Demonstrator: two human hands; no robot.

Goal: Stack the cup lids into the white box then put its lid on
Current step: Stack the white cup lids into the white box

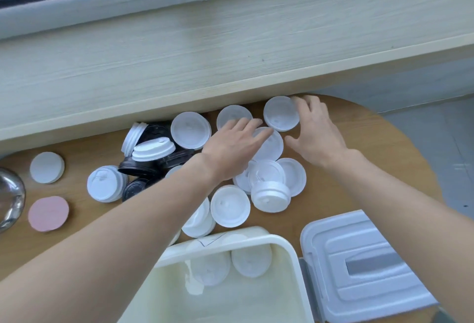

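Two hands: both reach over the scattered cup lids at the far edge of the round wooden tabletop, close to the pale ledge under the window.
Left hand: fingers straight and together, palm down, lying across a white lid in the middle of the far group; it curls round nothing.
Right hand: fingers spread and lightly bent, fingertips on the far rim of the farthest white lid, thumb apart on the near side; whether it has actually gripped that lid cannot be told.
Lid between the hands: the white lid under the left fingertips lies just beside the right thumb.
Loose pile: more white lids lie nearer the person, beneath and beside the left forearm, some overlapping, one tilted on edge.
Black lids: heaped with a few white ones to the left of the left arm.
White box: open, at the near edge below the forearms, with two white lids lying flat inside at its far end.
Box lid: lying flat on the tabletop just right of the box, under the right forearm, touching or nearly touching the box wall.
Far left: a white disc, a pink disc and part of a metal bowl, well apart from both hands.
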